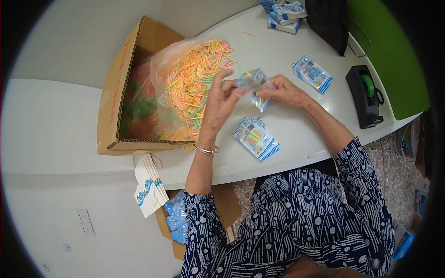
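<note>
Between my hands is a small blue-and-clear plastic packet (pixel 252 79), smeared by motion, with some yellow showing at it. My right hand (pixel 286 91) pinches its right side between thumb and fingers. My left hand (pixel 219 103), a bangle at its wrist, has thumb and fingers closed at the packet's left edge, the index finger raised. Left of that hand, a clear plastic bag (pixel 162 76) spills a heap of thin coloured sticks (pixel 190 85), mostly orange and yellow with some green and pink. Overlapping filled packets (pixel 256 138) lie on the table just below my hands.
A cardboard box (pixel 111 106) lies on its side at left, holding the bag. At right are another packet (pixel 312 74) and a black tape dispenser (pixel 364 97). Small boxes (pixel 283 24) and a black bag (pixel 327 23) stand far back. White cards (pixel 150 187) hang at the near edge.
</note>
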